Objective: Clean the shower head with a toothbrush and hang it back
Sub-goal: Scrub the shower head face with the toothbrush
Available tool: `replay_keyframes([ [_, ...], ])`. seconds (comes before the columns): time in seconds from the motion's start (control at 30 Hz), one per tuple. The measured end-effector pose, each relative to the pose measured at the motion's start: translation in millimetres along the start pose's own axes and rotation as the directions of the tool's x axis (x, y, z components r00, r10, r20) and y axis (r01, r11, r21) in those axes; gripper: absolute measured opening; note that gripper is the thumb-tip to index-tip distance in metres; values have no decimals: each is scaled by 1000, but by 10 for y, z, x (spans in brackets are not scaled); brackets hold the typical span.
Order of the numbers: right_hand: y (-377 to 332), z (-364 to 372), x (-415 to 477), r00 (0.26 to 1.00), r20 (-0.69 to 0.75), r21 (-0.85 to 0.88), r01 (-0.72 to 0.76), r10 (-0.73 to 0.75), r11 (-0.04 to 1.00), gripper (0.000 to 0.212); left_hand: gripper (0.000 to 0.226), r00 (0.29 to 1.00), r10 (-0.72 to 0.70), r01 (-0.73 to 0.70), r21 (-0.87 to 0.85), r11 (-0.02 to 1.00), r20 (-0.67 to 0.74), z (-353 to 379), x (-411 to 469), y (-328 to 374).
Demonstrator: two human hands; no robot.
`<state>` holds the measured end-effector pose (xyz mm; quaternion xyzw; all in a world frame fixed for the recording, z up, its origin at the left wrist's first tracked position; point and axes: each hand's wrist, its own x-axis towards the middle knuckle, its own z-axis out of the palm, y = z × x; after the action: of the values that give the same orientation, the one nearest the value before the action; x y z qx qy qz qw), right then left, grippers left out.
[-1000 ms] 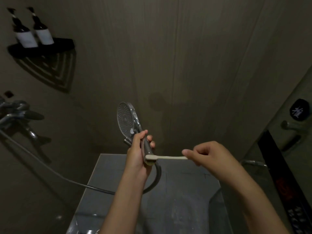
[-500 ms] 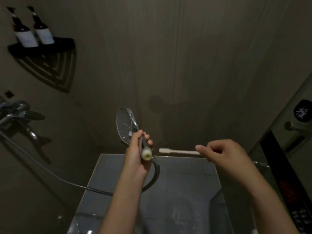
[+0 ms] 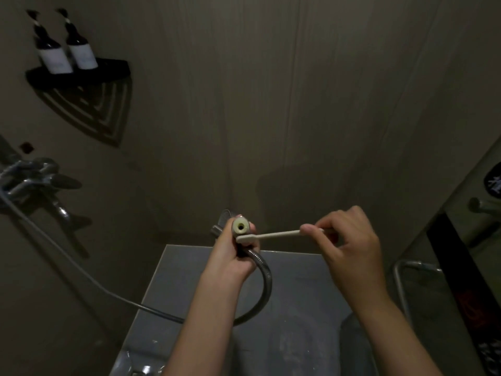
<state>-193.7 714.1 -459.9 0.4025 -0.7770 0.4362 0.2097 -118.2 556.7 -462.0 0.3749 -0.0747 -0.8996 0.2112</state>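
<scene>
Low at six o'clock, just above the grey ledge (image 3: 298, 270): left hand (image 3: 233, 256) wrapped tight around the shower head (image 3: 240, 227) handle, pale butt end with its dark hole turned straight at the camera. Spray face tipped away toward twelve o'clock, mostly hidden behind the knuckles, only a sliver of chrome showing. Long axis running almost dead along the line of sight, heavily foreshortened. Right hand (image 3: 344, 240) over at three o'clock, pinching the toothbrush (image 3: 271, 235) by its tail, thumb and fingers closed narrow on the stem. Brush lying near level, nine to three, bristle end touching the handle just under the pale cap. Hose (image 3: 264, 283) looping out below the fist, curling round and trailing off toward eight o'clock to the tap (image 3: 35, 177).

Risks from here, as a judgement: such a far-back pinch leaves the brush free to twist or skid off the rounded chrome under pressure. Hose pull could rotate the handle inside a wet grip. Nozzle face unseen, so scrubbing likely missing the clogged part.
</scene>
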Motion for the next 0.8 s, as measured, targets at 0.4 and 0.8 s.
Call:
replay_keyframes([
  [0.4,15,-30,25,990,-133,23,-44,47,999,30,24,992,-88,82,65,995,92,-66,107,75],
  [0.8,8,-68,177,985,121,12,121,-121,993,29,32,848,-481,325,497,804,224,-132,135,96],
])
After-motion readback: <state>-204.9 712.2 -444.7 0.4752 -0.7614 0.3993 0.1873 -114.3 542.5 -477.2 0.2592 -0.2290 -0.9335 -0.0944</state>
